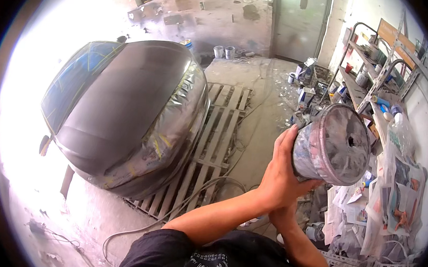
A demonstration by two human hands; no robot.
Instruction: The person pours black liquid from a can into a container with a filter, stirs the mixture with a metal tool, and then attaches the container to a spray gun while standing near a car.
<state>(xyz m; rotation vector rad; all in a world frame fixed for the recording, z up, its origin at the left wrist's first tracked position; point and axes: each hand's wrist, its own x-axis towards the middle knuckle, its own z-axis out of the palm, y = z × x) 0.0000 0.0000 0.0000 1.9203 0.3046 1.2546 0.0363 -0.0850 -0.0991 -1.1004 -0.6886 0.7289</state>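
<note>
- Dusty floor (256, 150) spreads left of and beyond the grip; a metal-framed rack (357, 92) stands beyond it to the right.
- Grey car (129, 85) sits well left of the grip, its front partly wrapped in film (179, 100); glare washes out the space behind it.
- Slatted pallet (208, 143), partly hidden by the car, lies between car and grip.
- Jumbled clutter below the rack, right of the grip, is hard to make out.
- Right hand (282, 215) is mostly hidden behind the left wrist; I cannot tell how its fingers stand.
- Left hand (282, 178) is clamped on a paint-stained bucket (339, 145), fingers along its left side, thumb underneath; the bucket tilts, a dark-holed round end facing up.
</note>
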